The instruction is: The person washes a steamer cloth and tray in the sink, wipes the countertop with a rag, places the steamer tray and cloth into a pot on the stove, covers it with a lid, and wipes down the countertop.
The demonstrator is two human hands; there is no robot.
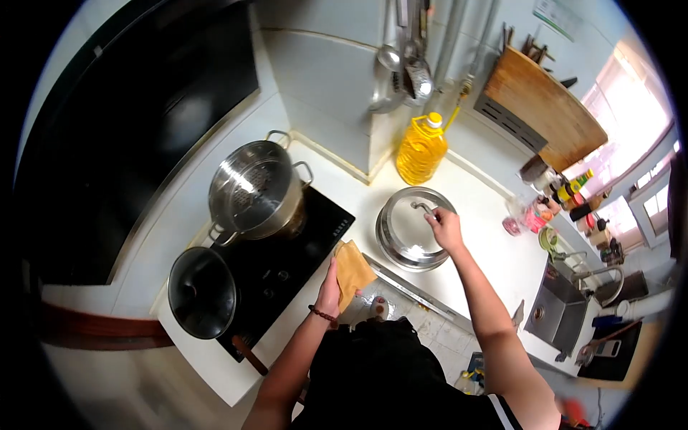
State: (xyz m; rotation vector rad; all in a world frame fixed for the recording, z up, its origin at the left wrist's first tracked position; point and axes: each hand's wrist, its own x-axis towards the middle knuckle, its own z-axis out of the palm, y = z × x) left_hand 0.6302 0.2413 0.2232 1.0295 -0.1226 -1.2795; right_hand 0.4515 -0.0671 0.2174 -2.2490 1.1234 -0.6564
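Observation:
My right hand point(446, 228) is closed on the handle of a shiny metal lid point(408, 222). The lid lies over a round steel vessel point(388, 248) on the white counter; I cannot tell whether it is lifted at all. A folded tan cloth point(353, 269) is gripped in my left hand point(330, 290), held in front of the counter's edge by the cooktop. To the left, an uncovered steel steamer pot point(247, 197) with perforations in its bottom stands on the black cooktop point(315, 228).
A dark-lidded pan point(202, 294) sits on the cooktop's near left, its wooden handle jutting out past the counter. Behind the lid stands a yellow oil bottle point(421, 150). Ladles point(389, 59) hang on the wall. A cutting board point(541, 104) and a sink point(555, 304) are to the right.

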